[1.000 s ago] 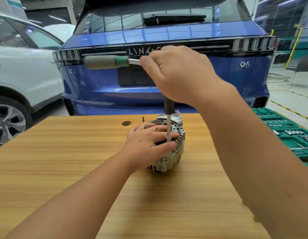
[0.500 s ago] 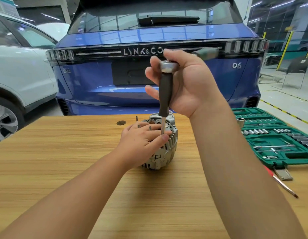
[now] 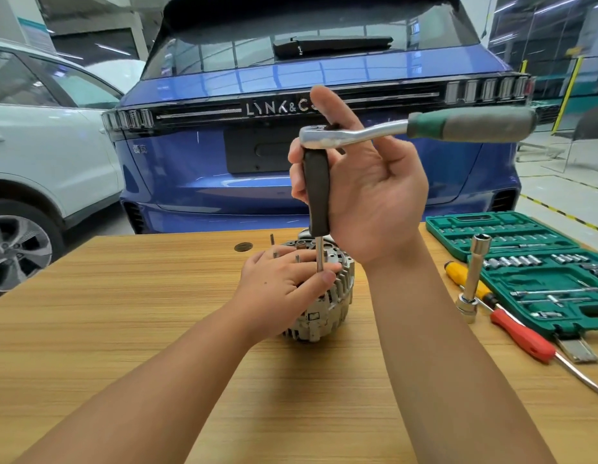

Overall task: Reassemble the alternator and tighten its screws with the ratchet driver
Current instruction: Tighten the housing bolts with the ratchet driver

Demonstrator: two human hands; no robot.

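On the light wood-grain table (image 3: 156,346), near its far edge, the finned cast-aluminium alternator (image 3: 327,303) stands with its rear face up. The left hand (image 3: 284,283) lies over the housing, fingers curled on the upper face, thumb beside the driver shaft.

The right hand (image 3: 364,195) loosely grasps the black cylindrical driver extension (image 3: 317,192) under the chrome ratchet driver with green-and-grey grip (image 3: 424,127); the index finger is raised and the palm open, so hold is partial. The thin steel shaft (image 3: 320,254) descends to a screw; bit engagement appears hidden by the left fingers.

Hazards, as judged:
- Loose grasp: the long handle, projecting right, may swing and tilt the shaft, causing the bit to cam out and round the screw head.
- Slipping bit may strike the left thumb.
- Off-axis force may cross-thread the screw or tip the alternator.
- Upright studs (image 3: 272,239) may be bent by a dropped tool.

To the right lie a green socket-set case (image 3: 532,262) and a red-handled screwdriver (image 3: 522,336).
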